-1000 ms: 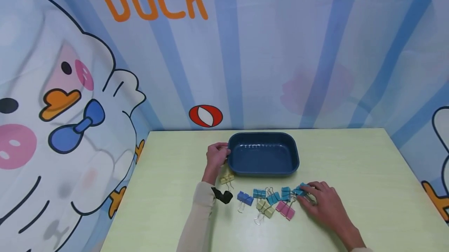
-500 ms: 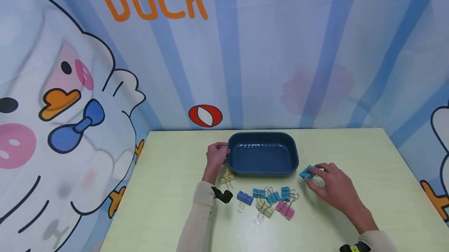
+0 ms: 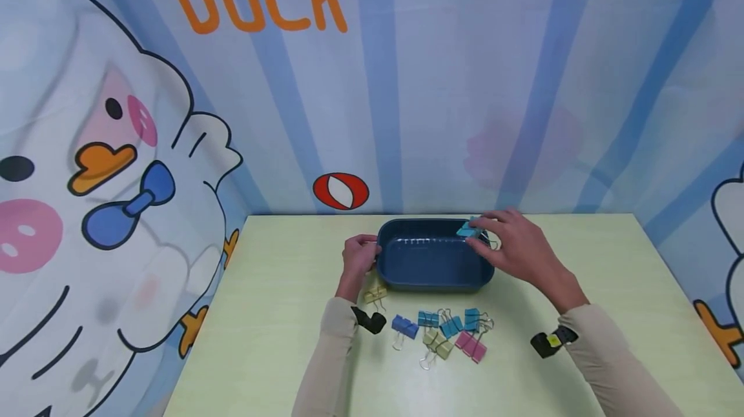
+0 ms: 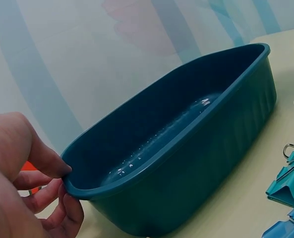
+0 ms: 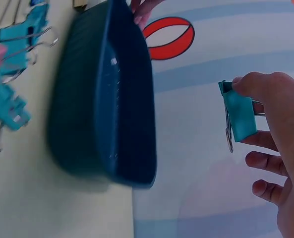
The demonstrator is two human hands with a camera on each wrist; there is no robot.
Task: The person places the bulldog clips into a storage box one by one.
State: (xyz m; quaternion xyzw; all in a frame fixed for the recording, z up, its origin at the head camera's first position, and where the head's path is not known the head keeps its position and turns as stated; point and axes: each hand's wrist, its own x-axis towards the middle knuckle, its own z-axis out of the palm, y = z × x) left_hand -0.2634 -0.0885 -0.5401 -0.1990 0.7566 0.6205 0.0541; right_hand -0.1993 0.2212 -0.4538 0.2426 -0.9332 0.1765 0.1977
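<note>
My left hand (image 3: 358, 259) pinches the left end of a dark blue rectangular plastic bin (image 3: 430, 288), thumb over the rim in the left wrist view. Between the thumb and fingers of my right hand (image 3: 526, 252) is a turquoise binder clip (image 5: 241, 116) with silver wire handles. In the head view that hand is over the bin's right end. The bin's visible inside holds nothing. Below it on the table lie a pink binder clip (image 3: 471, 346), a pale yellow binder clip (image 3: 437, 344), a darker blue binder clip (image 3: 405, 326) and several turquoise binder clips (image 3: 450, 326).
Another yellow binder clip (image 3: 374, 294) lies by the left forearm, just off the bin's near left corner. The pale table (image 3: 261, 352) ends at a printed duck backdrop (image 3: 430, 113) right behind the bin.
My right hand has lifted a turquoise binder clip off the right side of the group and carried it up and leftward to the bin. The left hand has stayed at the rim.
</note>
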